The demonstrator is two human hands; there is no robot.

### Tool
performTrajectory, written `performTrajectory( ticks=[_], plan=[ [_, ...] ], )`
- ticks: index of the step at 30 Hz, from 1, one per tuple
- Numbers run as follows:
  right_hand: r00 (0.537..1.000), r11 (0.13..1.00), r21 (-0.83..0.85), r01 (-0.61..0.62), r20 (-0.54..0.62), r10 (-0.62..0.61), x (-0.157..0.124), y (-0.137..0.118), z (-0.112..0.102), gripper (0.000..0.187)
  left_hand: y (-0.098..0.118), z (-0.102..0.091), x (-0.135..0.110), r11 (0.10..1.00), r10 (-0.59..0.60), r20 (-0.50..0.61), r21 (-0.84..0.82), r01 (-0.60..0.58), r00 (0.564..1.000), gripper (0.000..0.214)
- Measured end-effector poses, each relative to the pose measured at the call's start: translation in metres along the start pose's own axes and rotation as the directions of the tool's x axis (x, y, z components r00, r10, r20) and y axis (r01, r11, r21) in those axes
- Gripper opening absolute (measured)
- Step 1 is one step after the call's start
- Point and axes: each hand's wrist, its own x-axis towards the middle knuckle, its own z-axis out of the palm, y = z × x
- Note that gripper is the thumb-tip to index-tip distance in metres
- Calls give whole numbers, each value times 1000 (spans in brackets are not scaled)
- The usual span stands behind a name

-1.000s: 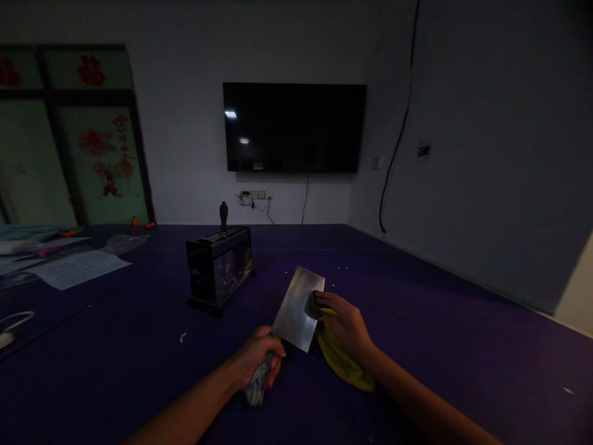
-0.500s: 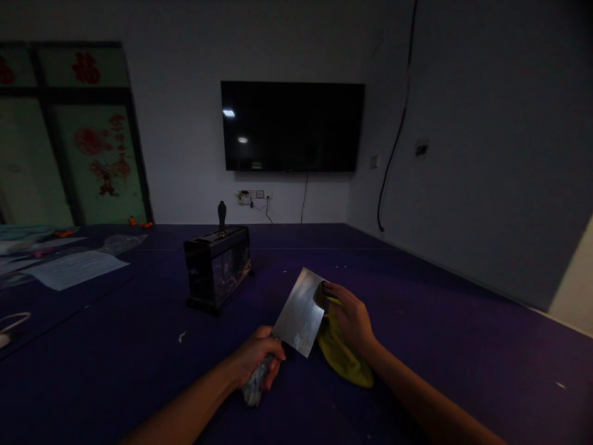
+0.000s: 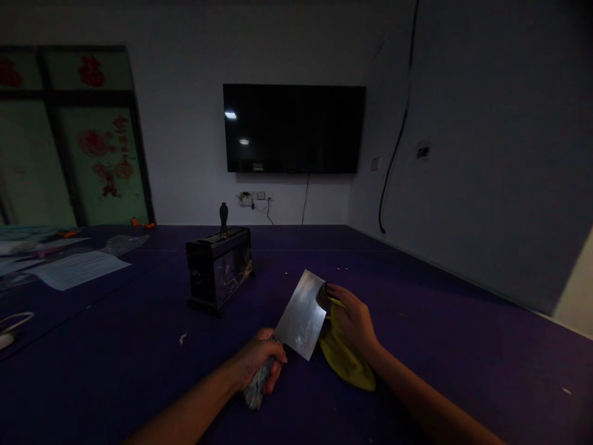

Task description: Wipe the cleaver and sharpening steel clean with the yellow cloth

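Note:
A cleaver [image 3: 302, 315] with a broad, shiny rectangular blade is held tilted over the purple tabletop. My left hand [image 3: 260, 358] is wrapped round its handle, which looks covered in crinkled clear plastic. My right hand [image 3: 353, 316] grips a yellow cloth [image 3: 347, 358] at the blade's right edge, and the rest of the cloth hangs below. The fingertips of that hand are partly hidden by the cloth and dim light. Beyond my left hand stands a black knife block [image 3: 217, 269] with clear sides, and one dark handle [image 3: 223, 217] sticks up from its top.
Papers [image 3: 81, 269] and a clear plastic bag [image 3: 124, 244] lie on the purple table [image 3: 139, 371] at the left. A white cable [image 3: 16, 321] sits at the left edge. A television [image 3: 294, 128] hangs on the far wall, and a black cord [image 3: 393, 154] runs down the right wall.
The whole view has shifted slightly, with everything a little lower and to the right. Both hands keep their grips, and cleaver and cloth hold nearly the same pose.

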Motion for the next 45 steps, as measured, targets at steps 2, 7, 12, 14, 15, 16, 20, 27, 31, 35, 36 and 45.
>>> performTrajectory(
  ticks=[2, 7, 12, 14, 15, 16, 20, 27, 31, 35, 36, 45],
  plan=[
    [1000, 1000, 7, 11, 28, -11, 0, -4, 0, 39, 1, 1, 0, 1000, 7, -16, -17, -7, 1000, 26],
    [987, 998, 15, 58, 148, -59, -3, -15, 2, 41, 2, 2, -1, 999, 7, -45, -50, -9, 999, 23],
    [960, 990, 15, 137, 245, -136, -4, -27, 3, 44, 0, 1, 1, 998, 16, -69, -63, -20, 997, 24],
    [949, 988, 11, 155, 275, -152, -4, -31, 3, 45, -1, 1, 2, 998, 19, -67, -63, -23, 998, 24],
    [946, 987, 4, 159, 285, -154, -4, -32, 2, 46, -1, 0, 2, 998, 19, -66, -62, -23, 998, 24],
    [945, 987, -5, 159, 289, -151, -4, -33, 2, 47, -1, 0, 2, 998, 21, -65, -60, -24, 998, 24],
    [955, 988, -58, 141, 270, -120, -5, -33, 3, 48, -2, -2, 3, 998, 35, -41, -42, -37, 999, 23],
    [984, 986, -166, 21, 177, 9, -1, -22, -2, 47, -1, -1, 0, 1000, -3, -8, 22, 3, 1000, 29],
    [992, 976, -215, -30, 113, 55, 1, -16, -4, 46, -1, -2, 0, 999, -10, 8, 43, 9, 1000, 29],
    [992, 980, -196, -37, 108, 60, 1, -13, -3, 49, -2, -2, 1, 999, -11, 0, 44, 11, 1000, 29],
    [993, 983, -182, -37, 106, 57, 1, -12, -3, 49, -1, -2, 1, 999, -13, -7, 43, 13, 1000, 30],
    [985, 997, -65, 31, 171, -20, -1, -16, 0, 50, -2, 0, 0, 1000, -11, -45, 0, 11, 999, 32]
  ],
)
